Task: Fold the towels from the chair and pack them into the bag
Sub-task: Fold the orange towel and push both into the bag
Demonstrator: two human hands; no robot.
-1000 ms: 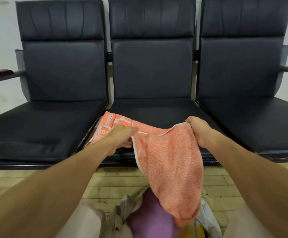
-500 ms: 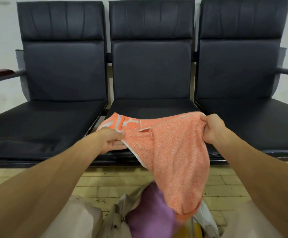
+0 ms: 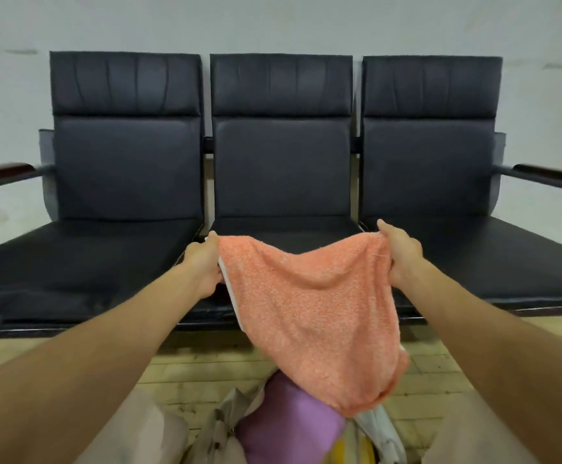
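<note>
Your left hand point(image 3: 202, 266) grips the upper left corner of the orange towel point(image 3: 309, 316), fingers clamped on the cloth. Your right hand point(image 3: 402, 254) grips the upper right corner likewise, fingers curled tight round the bunched edge. The towel is held up between both hands, in front of the middle seat of the black three-seat chair point(image 3: 281, 169). Its top edge sags between the hands. The body hangs down and narrows to a rounded lower end. A white border shows along the left edge.

The lower end hangs over the open bag point(image 3: 221, 426), which sits on the wooden floor point(image 3: 206, 363) at the bottom of the view. A purple towel point(image 3: 289, 426) lies in the bag's mouth. The orange towel's lower end overlaps it in the view, but whether they touch cannot be told. A yellow item point(image 3: 346, 452) shows just beside the purple towel and cannot be identified.
</note>
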